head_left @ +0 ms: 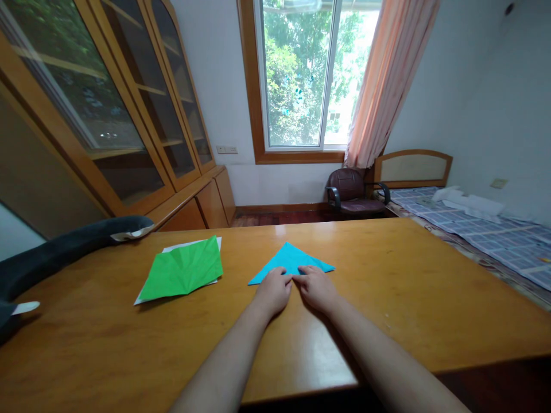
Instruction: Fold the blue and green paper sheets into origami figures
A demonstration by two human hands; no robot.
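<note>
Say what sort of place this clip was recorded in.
Probably a bedroom that doubles as a study: a bed with a plaid cover stands on the right, a tall glass-doored cabinet on the left, and a broad wooden table in front.

Paper triangle [287, 257] solid blue, top sheet [183, 268] plain green, lower sheet [219, 242] white. Table [430, 298] orange-brown, curtain [390, 74] pink, chair [348, 184] maroon, armrests [334, 197] black. Bedding [486, 229] blue-grey plaid, plush toy [73, 245] dark grey and white.

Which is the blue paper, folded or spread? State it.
Folded, it appears: the blue paper lies as a triangle, the left hand and right hand at its long near edge.
</note>
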